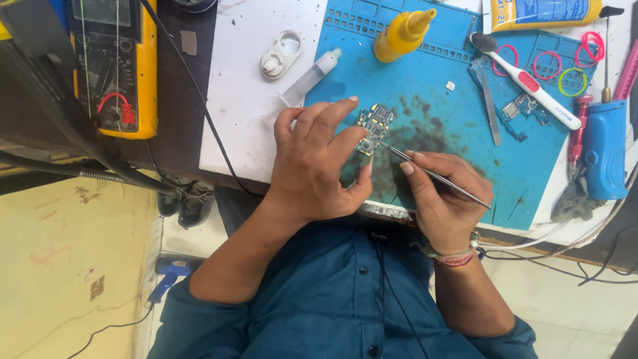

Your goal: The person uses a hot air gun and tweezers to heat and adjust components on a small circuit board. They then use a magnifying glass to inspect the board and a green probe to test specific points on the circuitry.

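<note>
A person in a blue shirt works over a small circuit board [374, 126] at a repair table [252, 80], seen from a head-worn camera. The left hand [318, 163] pinches the board between thumb and fingertips, holding it just above a stained blue work mat [458, 113]. The right hand [444, 199] is closed around a pair of thin metal tweezers [432, 175], gripped like a pen, whose tips meet the board's lower edge.

Done well, the step seems to call for a steady brace: both wrists resting near the table edge, the board kept level in the left hand's grip, and the tweezer tips brought in lightly so no tiny part is knocked off or bent. Too much pressure could likely flex the board or let the tips skid.

Around the work lie a yellow squeeze bottle [402, 34], a clear syringe [312, 76], a white toothbrush [525, 80], a second pair of tweezers [488, 103], a second board [518, 106], coloured rubber bands [571, 81], a blue power tool [605, 149] and a yellow multimeter [116, 66].
</note>
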